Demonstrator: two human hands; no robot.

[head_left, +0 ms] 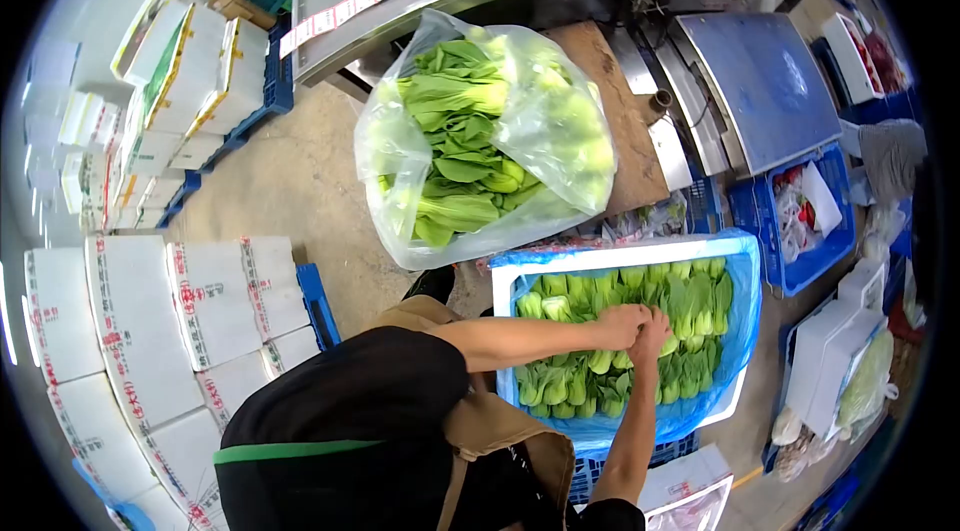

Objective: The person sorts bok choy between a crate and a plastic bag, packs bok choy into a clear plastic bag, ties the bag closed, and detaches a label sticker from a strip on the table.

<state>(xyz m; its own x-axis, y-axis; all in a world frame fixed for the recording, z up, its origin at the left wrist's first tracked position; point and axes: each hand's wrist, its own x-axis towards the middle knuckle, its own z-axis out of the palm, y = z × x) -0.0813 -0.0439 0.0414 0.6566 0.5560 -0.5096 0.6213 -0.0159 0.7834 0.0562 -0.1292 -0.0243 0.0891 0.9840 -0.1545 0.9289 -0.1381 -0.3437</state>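
Leaning over a white box (502, 296) lined with blue plastic (742, 281), I had my left hand (622, 325) and right hand (653, 335) close together over the middle of the greens (560, 383), fingers bent; couldn't tell if either one actually gripped a stalk. The greens lay in rows inside the box, with a big bag (385, 146) of more just beside it. Best bet, I figured: light fingertips, stems lined up, leaves not crushed.
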